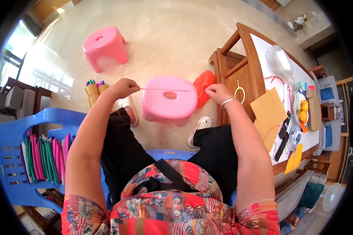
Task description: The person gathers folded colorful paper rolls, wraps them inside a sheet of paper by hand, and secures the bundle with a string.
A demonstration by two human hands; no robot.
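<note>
A thin red string (pixel 176 90) is stretched nearly level between my two hands, passing above a pink plastic stool (pixel 169 107) with an oval hole in its seat. My left hand (pixel 123 87) pinches one end, its fingers closed. At the other end my right hand (pixel 219 94), with a bracelet at the wrist, is closed on the string too. Just behind my right hand lies a red plastic bag (pixel 204 84), partly hidden by the stool.
Another pink stool (pixel 106 47) stands farther off on the floor. A wooden table (pixel 259 55) at right carries brown paper (pixel 268 111), string and a clear container (pixel 279 60). On my left, a blue chair (pixel 35 119) holds folded coloured pieces (pixel 47 156). Rolled bundles (pixel 92 94) stand near my foot.
</note>
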